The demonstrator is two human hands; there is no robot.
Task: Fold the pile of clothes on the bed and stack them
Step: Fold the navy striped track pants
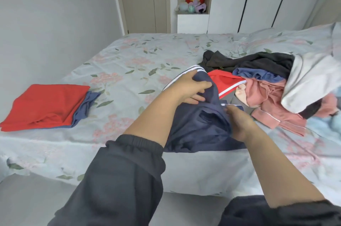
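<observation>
Navy blue garment with white side stripes [199, 129] lies bunched between both hands on the floral-sheeted bed [129, 56]. The left hand [191, 87] grips its striped upper fold, and the right hand [238, 124] clutches its crumpled middle. A tangled pile of mixed clothes [267, 85] sits just beyond the right hand. A folded red-on-blue stack [46, 105] lies well left of the left hand.

L hand [191, 89] and R hand [239, 124] both grip navy garment [199, 131]; arms extended fwd, sleeves pushed up.

Head cam, wide-angle, aims fwd+down across bed [129, 56], close-in.
</observation>
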